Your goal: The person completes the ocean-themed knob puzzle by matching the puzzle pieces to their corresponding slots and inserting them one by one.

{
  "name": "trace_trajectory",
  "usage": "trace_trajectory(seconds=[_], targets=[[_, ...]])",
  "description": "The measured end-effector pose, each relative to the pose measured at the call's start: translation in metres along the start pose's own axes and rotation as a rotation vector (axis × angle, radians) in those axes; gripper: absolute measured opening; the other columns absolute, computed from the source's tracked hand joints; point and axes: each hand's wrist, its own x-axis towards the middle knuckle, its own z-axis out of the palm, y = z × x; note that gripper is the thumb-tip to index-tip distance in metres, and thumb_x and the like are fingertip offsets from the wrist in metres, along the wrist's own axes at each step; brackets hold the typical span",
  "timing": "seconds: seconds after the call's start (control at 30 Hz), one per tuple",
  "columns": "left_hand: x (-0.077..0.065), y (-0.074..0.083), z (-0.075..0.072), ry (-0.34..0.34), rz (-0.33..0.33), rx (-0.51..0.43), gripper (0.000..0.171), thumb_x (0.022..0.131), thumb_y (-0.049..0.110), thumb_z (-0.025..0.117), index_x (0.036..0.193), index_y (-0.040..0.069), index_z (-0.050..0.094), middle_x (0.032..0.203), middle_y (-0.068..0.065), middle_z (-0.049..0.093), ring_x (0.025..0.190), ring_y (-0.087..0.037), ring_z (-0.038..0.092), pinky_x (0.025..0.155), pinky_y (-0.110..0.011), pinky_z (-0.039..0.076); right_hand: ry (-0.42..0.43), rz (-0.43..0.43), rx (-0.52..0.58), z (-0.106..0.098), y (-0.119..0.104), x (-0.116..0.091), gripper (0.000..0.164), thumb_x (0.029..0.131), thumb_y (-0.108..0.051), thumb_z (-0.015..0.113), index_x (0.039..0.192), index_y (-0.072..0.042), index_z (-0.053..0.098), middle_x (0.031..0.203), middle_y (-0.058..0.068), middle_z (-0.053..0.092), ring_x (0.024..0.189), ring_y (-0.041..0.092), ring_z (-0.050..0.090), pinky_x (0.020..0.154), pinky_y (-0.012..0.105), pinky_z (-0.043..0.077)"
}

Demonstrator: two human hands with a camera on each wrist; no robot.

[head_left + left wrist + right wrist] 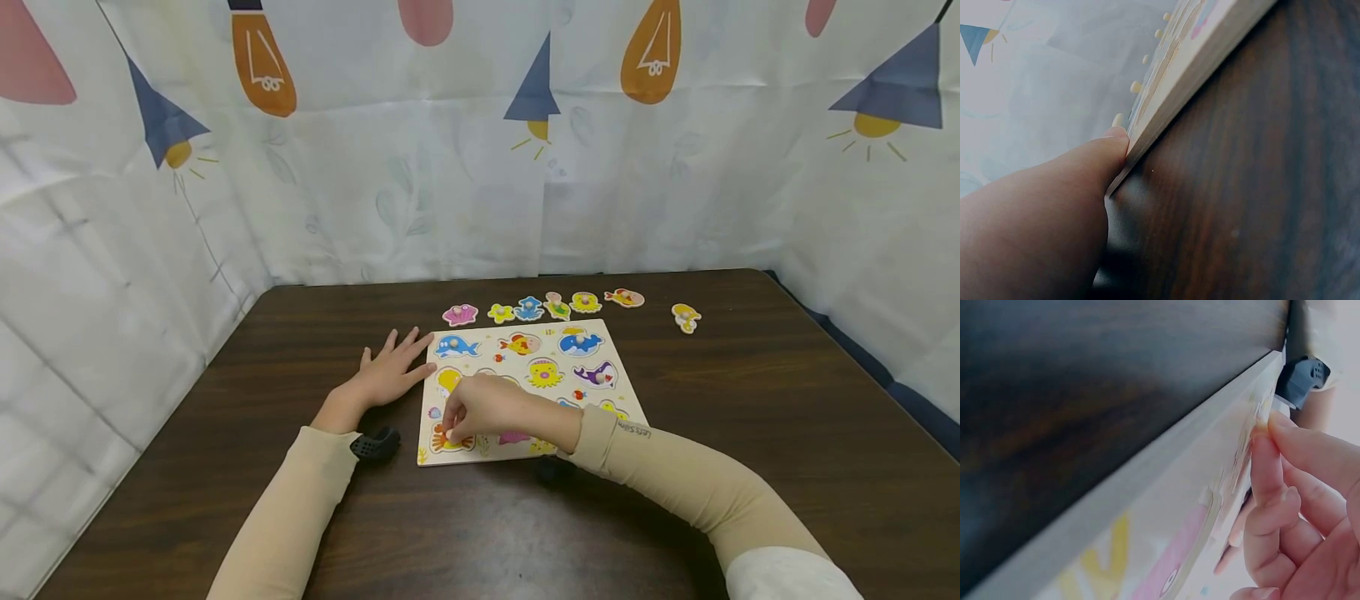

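A wooden sea-animal puzzle board [553,335] lies flat on the table. My right hand [491,406] is over its near-left part, thumb and fingertips pinching the knob of an orange crab piece [462,444] at the near-left corner. In the right wrist view the thumb and index finger [1266,465] meet at the board's surface, the other fingers curled. My left hand [386,375] lies beside the board with fingers spread, its fingertips at the left edge. The left wrist view shows the thumb [1107,150] against the board's side. My right hand and wrist hide several middle pictures.
Behind the board lie loose knobbed pieces: a pink shell [460,315], a yellow starfish [500,313], a blue piece [528,309], a turtle [557,307], a yellow piece [586,302] and a fish [625,297]. Another yellow piece [686,317] sits farther right. A patterned curtain [465,183] hangs behind the table.
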Motion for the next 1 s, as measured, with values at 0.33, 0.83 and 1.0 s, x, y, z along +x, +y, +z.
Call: trace_trajectory(seconds=[0.33,0.83,1.0], targets=[[0.0,0.0,0.001,0.007,0.0,-0.005,0.072,0.107,0.053,0.045,0.166,0.018,0.021,0.17,-0.018,0.008,0.153,-0.048,-0.003,0.109,-0.079,-0.005,-0.027,-0.092,0.112,-0.007,0.012,-0.006,0.005,0.089,-0.018,0.083,0.094,-0.018,0.081,0.071,-0.011,0.067,0.069,0.008,0.058,0.063,0.024,0.044],[0.001,0.0,0.0,0.002,-0.001,-0.01,0.074,0.106,0.056,0.043,0.166,0.02,0.02,0.171,-0.016,0.007,0.154,-0.046,-0.004,0.11,-0.078,-0.005,0.14,-0.13,0.187,-0.043,0.044,-0.034,0.014,0.092,-0.016,0.079,0.106,-0.012,0.08,0.084,-0.008,0.069,0.079,0.012,0.062,0.069,0.027,0.053],[-0.001,0.001,0.0,0.006,0.004,-0.016,0.074,0.106,0.055,0.045,0.166,0.02,0.02,0.171,-0.015,0.007,0.154,-0.046,-0.005,0.11,-0.078,-0.006,0.219,-0.116,0.228,-0.052,0.057,-0.044,0.016,0.093,-0.016,0.079,0.107,-0.009,0.079,0.086,-0.006,0.068,0.079,0.014,0.062,0.07,0.029,0.054]])
